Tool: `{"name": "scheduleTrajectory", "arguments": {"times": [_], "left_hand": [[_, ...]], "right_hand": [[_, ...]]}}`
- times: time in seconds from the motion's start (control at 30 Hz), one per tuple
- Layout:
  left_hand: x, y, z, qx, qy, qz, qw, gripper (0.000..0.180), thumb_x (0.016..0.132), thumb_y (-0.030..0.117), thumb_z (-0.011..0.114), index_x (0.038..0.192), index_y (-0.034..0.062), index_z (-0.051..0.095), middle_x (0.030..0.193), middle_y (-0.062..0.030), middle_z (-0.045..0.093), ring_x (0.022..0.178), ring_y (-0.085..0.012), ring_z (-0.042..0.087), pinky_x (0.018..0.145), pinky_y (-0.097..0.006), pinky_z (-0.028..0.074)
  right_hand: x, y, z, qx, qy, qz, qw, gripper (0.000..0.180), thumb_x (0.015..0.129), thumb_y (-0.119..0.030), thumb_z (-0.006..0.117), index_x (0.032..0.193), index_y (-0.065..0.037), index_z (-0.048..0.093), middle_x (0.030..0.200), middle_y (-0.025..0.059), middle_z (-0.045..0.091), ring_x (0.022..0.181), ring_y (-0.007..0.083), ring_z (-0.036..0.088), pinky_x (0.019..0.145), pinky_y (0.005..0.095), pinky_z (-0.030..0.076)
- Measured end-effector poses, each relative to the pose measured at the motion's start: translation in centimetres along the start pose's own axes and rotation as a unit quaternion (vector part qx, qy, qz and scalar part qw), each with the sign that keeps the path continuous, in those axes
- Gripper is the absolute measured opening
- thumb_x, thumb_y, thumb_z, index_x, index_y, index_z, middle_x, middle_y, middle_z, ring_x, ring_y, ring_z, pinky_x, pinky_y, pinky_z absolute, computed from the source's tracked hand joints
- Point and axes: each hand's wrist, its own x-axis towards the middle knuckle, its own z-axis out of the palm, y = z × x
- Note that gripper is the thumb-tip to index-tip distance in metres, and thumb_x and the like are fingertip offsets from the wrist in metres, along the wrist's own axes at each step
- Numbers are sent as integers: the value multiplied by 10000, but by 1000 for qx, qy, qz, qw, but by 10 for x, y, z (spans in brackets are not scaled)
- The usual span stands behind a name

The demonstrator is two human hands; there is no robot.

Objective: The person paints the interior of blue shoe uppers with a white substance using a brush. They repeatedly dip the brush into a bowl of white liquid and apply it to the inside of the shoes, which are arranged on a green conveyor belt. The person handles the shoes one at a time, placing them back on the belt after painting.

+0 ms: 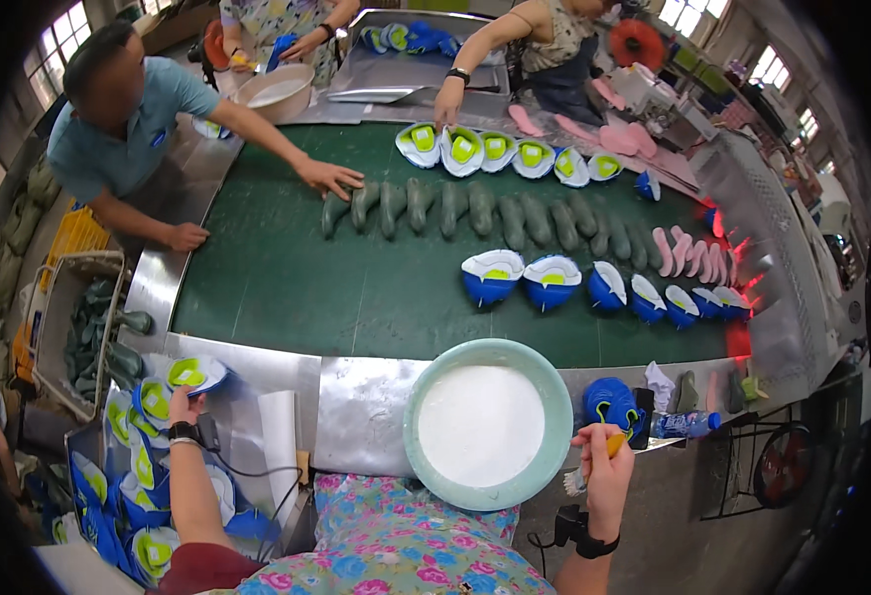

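My left hand (186, 407) grips the edge of a blue, white and lime shoe upper (197, 373) at the top of a pile of similar uppers (140, 501). My right hand (606, 471) is closed round a brush with a yellow handle (615, 444); its pale bristles point down to the left. The brush is just right of a mint-green basin (561, 416) of white liquid (480, 424), apart from it. Beyond the right hand, a blue bundle with lime trim (610, 401) rests on the metal ledge.
On the green conveyor belt (277, 288) stand rows of blue-white uppers (553, 283), dark green shoe lasts (481, 209) and pink insoles (680, 250). A co-worker's hand (328, 177) touches a last; another co-worker's hand (447, 102) reaches to the far uppers. A bottle (684, 424) lies at the right.
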Motion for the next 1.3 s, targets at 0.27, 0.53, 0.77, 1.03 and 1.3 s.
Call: {"name": "scheduleTrajectory", "arguments": {"times": [0.27, 0.53, 0.77, 1.03, 1.3], "left_hand": [[-294, 10, 252, -2, -399, 264, 878, 459, 875, -4, 510, 1306, -31, 353, 1055, -160, 583, 763, -249, 662, 514, -331, 582], [-460, -41, 323, 175, -515, 678, 495, 537, 755, -26, 678, 1253, -39, 477, 1143, -256, 619, 914, -408, 661, 757, -421, 560], [-476, -23, 320, 269, -560, 623, 476, 612, 774, -46, 657, 1345, -22, 438, 1425, -207, 448, 1097, -316, 605, 913, -384, 523], [-460, 0, 285, 272, -709, 287, 585, 777, 850, -10, 640, 1518, 124, 266, 1352, -137, 530, 1186, -210, 561, 1004, -352, 454], [-445, -9, 217, 182, -601, 111, 770, 866, 785, 119, 743, 1483, 10, 244, 1361, -117, 490, 1258, -247, 498, 1092, -386, 364]], "right_hand": [[1, -42, 37, -85, -130, -84, 984, 213, 961, -178, 603, 1058, -3, 674, 837, 28, 676, 731, 77, 563, 678, 219, 464], [-13, -84, 15, 154, -248, 44, 955, 311, 873, -233, 741, 1076, -27, 627, 774, -38, 577, 535, 2, 399, 462, 186, 290], [-25, -95, -3, 119, -159, 16, 980, 384, 798, -176, 810, 1098, -26, 623, 838, -23, 635, 587, 2, 471, 503, 167, 340], [-21, -86, 49, -165, -430, -172, 871, 389, 837, -307, 742, 1080, -18, 648, 940, 164, 688, 854, 293, 671, 789, 360, 503], [-26, -58, 28, -77, -181, -208, 958, 227, 917, -238, 650, 939, -12, 669, 985, 141, 682, 867, 313, 655, 730, 386, 497]]}}
